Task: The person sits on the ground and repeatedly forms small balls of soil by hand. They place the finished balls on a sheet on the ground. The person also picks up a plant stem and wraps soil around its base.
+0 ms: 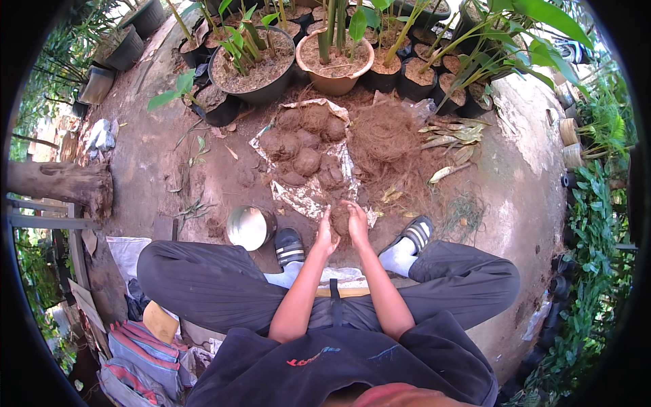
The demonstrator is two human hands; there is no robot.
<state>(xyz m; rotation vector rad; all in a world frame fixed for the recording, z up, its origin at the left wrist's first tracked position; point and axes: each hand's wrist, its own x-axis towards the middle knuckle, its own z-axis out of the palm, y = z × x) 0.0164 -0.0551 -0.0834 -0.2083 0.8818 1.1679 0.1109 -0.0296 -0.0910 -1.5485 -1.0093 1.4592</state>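
Between my palms is a brown ball of soil and fibre. My left hand cups its left side and my right hand wraps its right side. Just beyond my hands lies a pale, dirt-stained sheet. Several similar brown balls rest close together on that sheet. Right of them spreads a loose heap of brown fibre. A round metal can with a pale inside stands left of my hands, near my left foot.
Potted plants in black pots and a tan pot line the far side. Dry leaves lie right of the fibre. A cut log juts in at left. Striped cloth or bags lie at the lower left.
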